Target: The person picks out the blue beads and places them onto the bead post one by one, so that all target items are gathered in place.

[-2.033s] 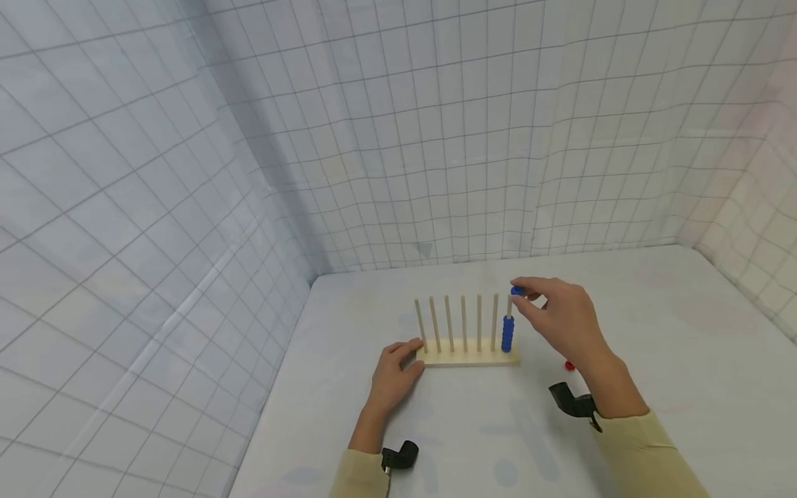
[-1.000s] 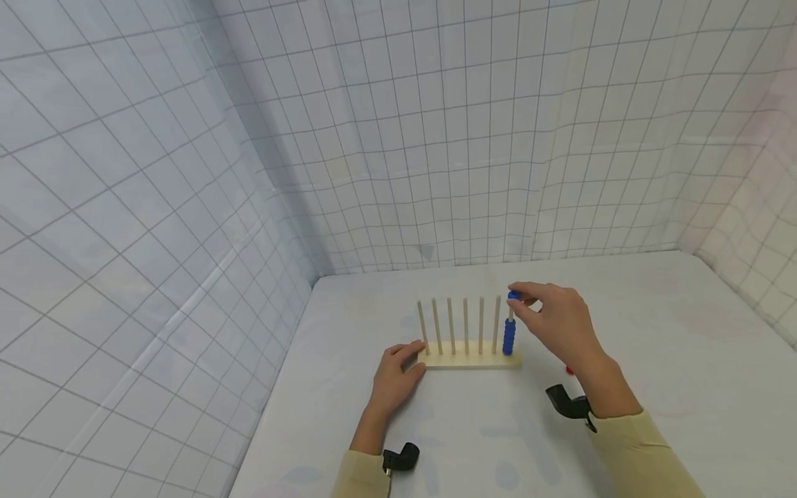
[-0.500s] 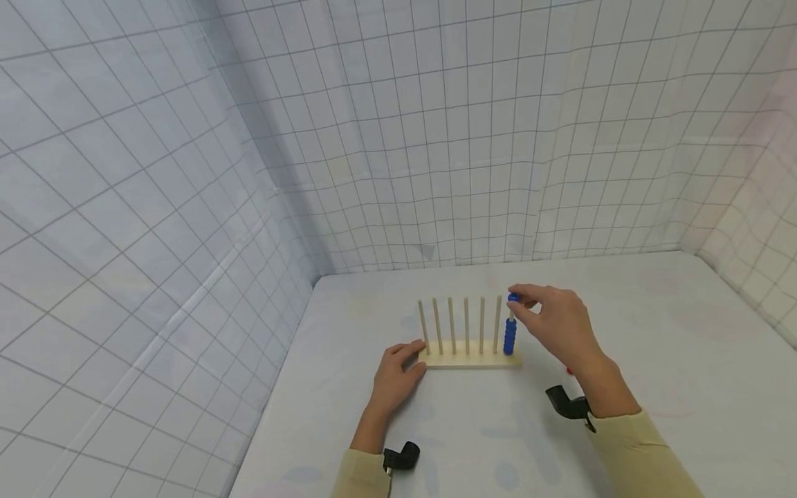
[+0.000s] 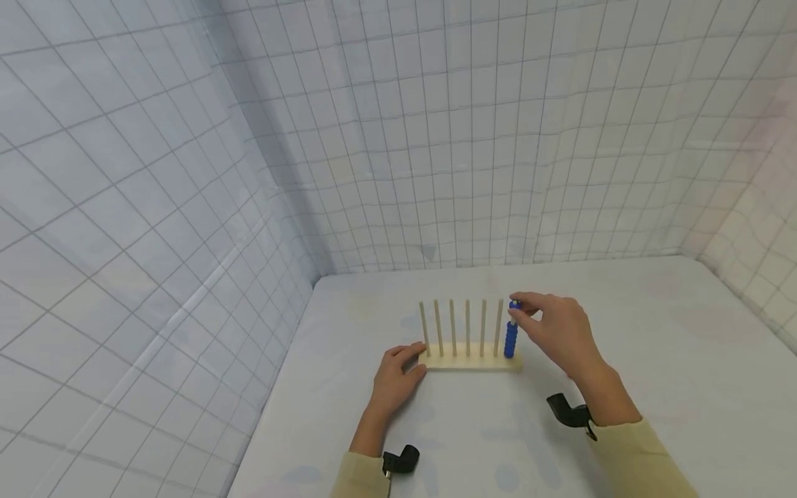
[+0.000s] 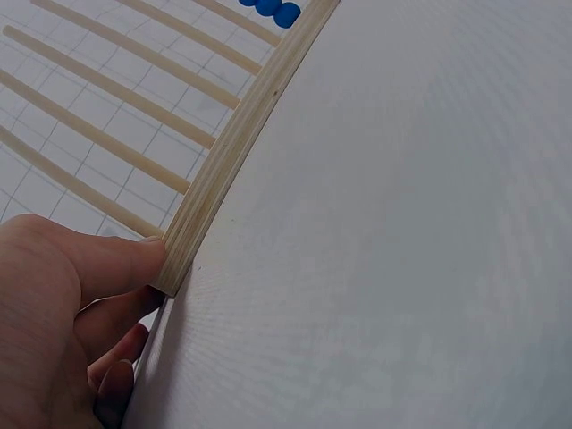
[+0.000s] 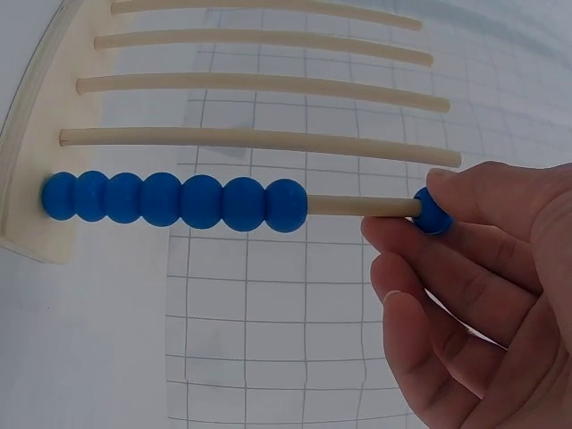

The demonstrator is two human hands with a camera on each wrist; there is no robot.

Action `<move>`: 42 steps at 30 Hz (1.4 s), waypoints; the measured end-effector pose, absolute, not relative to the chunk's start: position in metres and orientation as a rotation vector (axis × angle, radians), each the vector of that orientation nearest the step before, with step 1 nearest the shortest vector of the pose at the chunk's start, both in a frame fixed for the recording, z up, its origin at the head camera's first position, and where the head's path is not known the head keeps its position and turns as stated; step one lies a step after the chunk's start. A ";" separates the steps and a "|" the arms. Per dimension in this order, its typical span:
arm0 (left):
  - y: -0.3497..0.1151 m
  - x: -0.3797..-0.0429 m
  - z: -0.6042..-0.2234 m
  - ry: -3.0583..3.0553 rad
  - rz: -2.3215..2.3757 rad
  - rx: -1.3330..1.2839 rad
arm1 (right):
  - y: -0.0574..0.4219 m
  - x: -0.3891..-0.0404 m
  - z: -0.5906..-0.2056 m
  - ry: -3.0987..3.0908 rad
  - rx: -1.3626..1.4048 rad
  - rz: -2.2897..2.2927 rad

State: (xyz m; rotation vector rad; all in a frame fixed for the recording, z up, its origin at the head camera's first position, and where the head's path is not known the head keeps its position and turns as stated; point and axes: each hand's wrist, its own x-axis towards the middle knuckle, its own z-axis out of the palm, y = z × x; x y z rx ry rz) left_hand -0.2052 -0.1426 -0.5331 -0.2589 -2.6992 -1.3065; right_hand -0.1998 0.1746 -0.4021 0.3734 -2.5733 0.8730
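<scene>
A pale wooden base [image 4: 470, 363] with several upright pegs stands on the table. Blue beads [image 4: 510, 340] are stacked on its rightmost peg; the other pegs are bare. My right hand [image 4: 560, 332] pinches one more blue bead [image 6: 435, 211] between thumb and fingers at that peg's top end. In the right wrist view the peg tip runs into this bead, and a bare stretch of peg [image 6: 362, 206] separates it from the stack. With thumb and fingers, my left hand [image 4: 395, 377] grips the left end of the base, seen close in the left wrist view [image 5: 80, 295].
A small red piece [image 4: 570, 377] lies on the table, mostly hidden behind the right wrist. Black wrist cameras [image 4: 401, 459] are strapped on both wrists. Grid-patterned cloth [image 4: 448, 138] hangs behind and at the sides of the white table [image 4: 473, 443].
My right hand has brought the blue bead from beside the rightmost peg's top onto its tip. The left hand keeps its grip on the base. The red piece has become more covered.
</scene>
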 end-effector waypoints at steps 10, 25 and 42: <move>-0.143 -0.200 -0.531 -2.709 -1.327 -0.238 | 0.173 -0.195 -0.409 -2.592 0.338 0.888; -0.141 -0.203 -0.531 -2.699 -1.322 -0.242 | 0.174 -0.197 -0.412 -2.593 0.338 0.867; -0.141 -0.204 -0.529 -2.699 -1.325 -0.252 | 0.174 -0.201 -0.420 -2.585 0.326 0.872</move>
